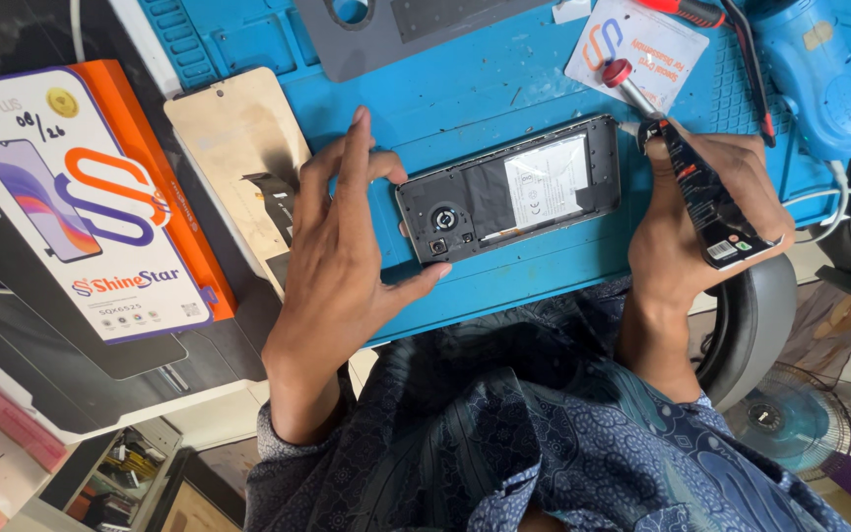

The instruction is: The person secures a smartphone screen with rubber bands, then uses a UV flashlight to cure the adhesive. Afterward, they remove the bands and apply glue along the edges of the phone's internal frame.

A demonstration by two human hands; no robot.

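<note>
An opened phone frame [509, 187], back cover off with its battery and camera module showing, lies on a blue work mat [504, 84]. My left hand [342, 246] rests at the phone's left end, fingers spread, thumb against its lower corner. My right hand [706, 222] grips a black glue tube [706, 197], whose nozzle touches the phone's upper right corner.
A detached phone screen [233, 148] lies face down left of the mat. An orange and white product box [91, 197] sits further left. A white card [637, 44], a red-handled tool [682, 10] and a blue heat gun [810, 74] lie at top right. A fan [790, 419] stands below.
</note>
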